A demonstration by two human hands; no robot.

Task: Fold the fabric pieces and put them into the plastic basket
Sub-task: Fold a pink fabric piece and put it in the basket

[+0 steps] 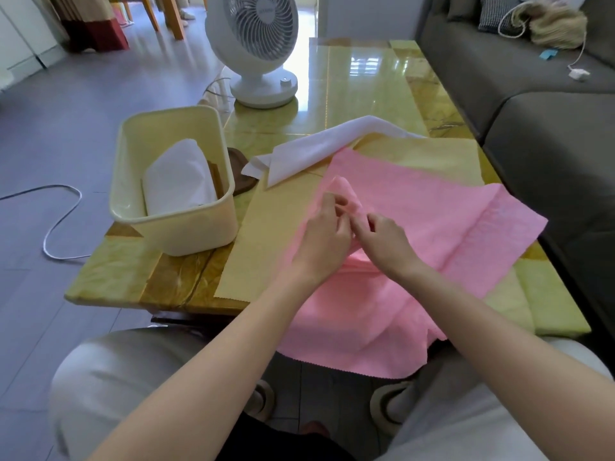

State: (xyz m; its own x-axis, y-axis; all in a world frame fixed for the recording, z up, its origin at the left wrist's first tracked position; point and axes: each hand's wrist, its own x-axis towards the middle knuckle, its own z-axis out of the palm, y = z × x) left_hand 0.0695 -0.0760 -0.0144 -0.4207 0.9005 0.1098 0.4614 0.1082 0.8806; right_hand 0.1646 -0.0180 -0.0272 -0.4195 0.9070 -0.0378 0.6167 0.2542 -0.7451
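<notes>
Pinching a lifted corner of the pink fabric (432, 224), the left hand (327, 236) and the right hand (382, 242) sit close together. Their fingertips almost meet, and each hand has its fingers curled on the cloth. The rest of the pink piece spreads out beyond and to the right of the hands, and its near edge hangs off the table (366, 78) toward the person's lap. Under the hands and the pink piece a yellow fabric (266, 254) lies flat on the table, showing to the left of the left hand and beyond both hands. Further out, a white fabric (319, 146) lies loosely bunched in a long strip across the far side of the yellow one. To the left of the left hand stands the cream plastic basket (186, 234), near the table's edge, with a folded white piece (179, 181) inside it. Well beyond the hands a white fan (263, 44) stands at the table's far left corner, and a grey sofa (499, 74) runs along to the right.
</notes>
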